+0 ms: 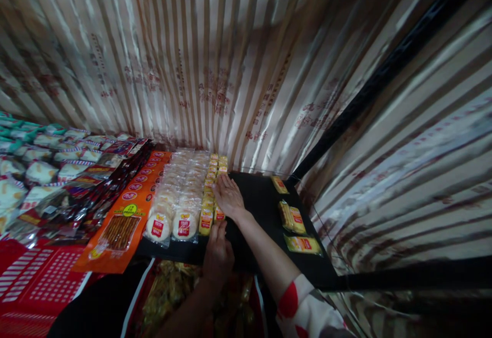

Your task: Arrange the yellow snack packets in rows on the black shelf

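My right hand [228,195] lies flat with its fingers stretched out along the right side of two rows of small yellow snack packets [206,218]. My left hand [219,253] is closed just in front of these rows, its fingertips at the front packet of the right-hand row [219,214]. Whether those fingers hold anything is hidden. To the left of the yellow packets stand rows of clear-wrapped round white crackers [184,225] with red labels. On the black shelf [253,194], three loose yellow packets [303,244] lie to the right.
An orange bag of stick snacks [123,225], dark red packets [111,174] and white snack bags [42,172] fill the left. Below the shelf edge is a container of wrapped snacks [165,297], beside a red basket [49,281]. Striped sheeting [230,61] and a black post [369,87] bound the shelf.
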### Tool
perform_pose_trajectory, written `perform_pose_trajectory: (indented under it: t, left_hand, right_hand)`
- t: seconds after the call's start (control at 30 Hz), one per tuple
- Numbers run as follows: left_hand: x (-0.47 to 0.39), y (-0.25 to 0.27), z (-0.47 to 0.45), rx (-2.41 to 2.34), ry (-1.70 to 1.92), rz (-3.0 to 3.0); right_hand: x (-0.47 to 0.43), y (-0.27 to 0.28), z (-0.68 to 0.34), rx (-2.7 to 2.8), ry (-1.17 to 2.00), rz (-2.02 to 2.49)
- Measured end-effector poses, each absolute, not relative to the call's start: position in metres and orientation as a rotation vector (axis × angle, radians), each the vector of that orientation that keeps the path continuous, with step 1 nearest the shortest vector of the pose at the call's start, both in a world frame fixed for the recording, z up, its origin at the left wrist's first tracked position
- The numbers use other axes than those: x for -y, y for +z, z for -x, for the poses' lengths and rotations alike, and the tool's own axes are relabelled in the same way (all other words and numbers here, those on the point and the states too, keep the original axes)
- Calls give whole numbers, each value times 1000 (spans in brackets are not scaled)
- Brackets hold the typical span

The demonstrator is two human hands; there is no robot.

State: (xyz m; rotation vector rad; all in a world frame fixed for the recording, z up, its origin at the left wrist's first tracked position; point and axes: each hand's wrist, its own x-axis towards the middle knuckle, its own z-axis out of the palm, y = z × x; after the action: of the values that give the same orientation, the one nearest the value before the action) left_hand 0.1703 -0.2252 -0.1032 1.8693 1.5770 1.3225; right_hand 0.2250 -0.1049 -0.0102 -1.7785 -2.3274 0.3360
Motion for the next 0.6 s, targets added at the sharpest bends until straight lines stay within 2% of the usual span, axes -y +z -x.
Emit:
perform_pose_trajectory:
  t: [0.2,0.6]
  left_hand:
    - [226,-107,-172,-1609,1317,-1836]
    - [227,-109,-175,-1673,1323,-1861]
  right_hand:
    - [92,-5,-225,2271,258,1776]
    - [65,-5,-224,2360,295,1857]
